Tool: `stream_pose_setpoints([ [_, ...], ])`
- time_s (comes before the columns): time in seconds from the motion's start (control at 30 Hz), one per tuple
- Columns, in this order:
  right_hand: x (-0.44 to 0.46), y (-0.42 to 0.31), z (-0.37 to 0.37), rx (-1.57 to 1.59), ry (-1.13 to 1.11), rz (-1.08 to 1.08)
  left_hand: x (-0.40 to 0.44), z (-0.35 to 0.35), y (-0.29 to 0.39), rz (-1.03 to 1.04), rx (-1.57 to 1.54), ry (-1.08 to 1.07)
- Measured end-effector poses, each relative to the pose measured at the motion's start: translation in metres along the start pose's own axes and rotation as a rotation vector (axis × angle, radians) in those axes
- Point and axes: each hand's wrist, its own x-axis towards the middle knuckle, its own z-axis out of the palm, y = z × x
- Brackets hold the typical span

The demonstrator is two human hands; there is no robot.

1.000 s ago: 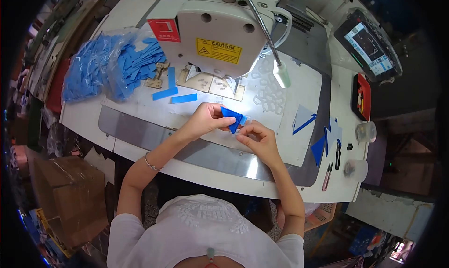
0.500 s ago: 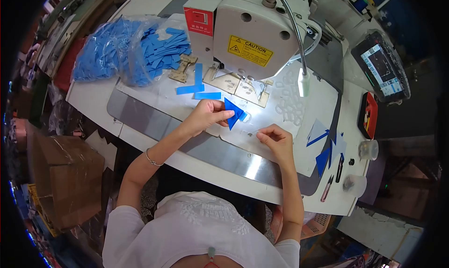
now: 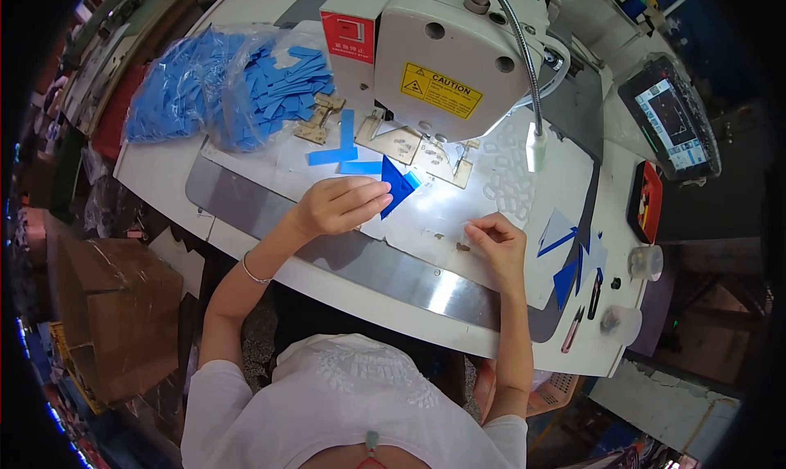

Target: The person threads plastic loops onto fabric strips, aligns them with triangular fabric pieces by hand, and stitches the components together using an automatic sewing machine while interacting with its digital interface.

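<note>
Near the middle of the work surface, my left hand (image 3: 344,205) pinches a dark blue fabric triangle (image 3: 396,187) by its left side. A short light blue strip (image 3: 413,179) sticks out from the triangle's right corner. To the right, my right hand (image 3: 497,244) hovers over the white plate (image 3: 430,240) with thumb and forefinger drawn together. Anything between those fingertips is too small to make out. Just beyond the triangle lie loose light blue strips (image 3: 332,156) and the clear-and-tan clamp templates (image 3: 417,154) under the sewing machine head (image 3: 454,56).
A clear bag of light blue strips (image 3: 196,92) rests at back left. On the right lie dark blue pieces (image 3: 565,282), thread snips (image 3: 572,330), a black pen-like tool (image 3: 594,297), small plastic cups (image 3: 645,262) and a red tray (image 3: 647,200). A control screen (image 3: 670,119) stands behind.
My left hand has shifted left and slightly up with the triangle, its fingers now covering more of it. My right hand has moved slightly right and up.
</note>
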Motion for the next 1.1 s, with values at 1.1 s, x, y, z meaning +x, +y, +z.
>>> stream_pose_setpoints([
  [1.1, 0.159, -0.08, -0.149, -1.088, 0.841, -0.913, 0.018, 0.026, 0.067, -0.938, -0.45, -0.529],
])
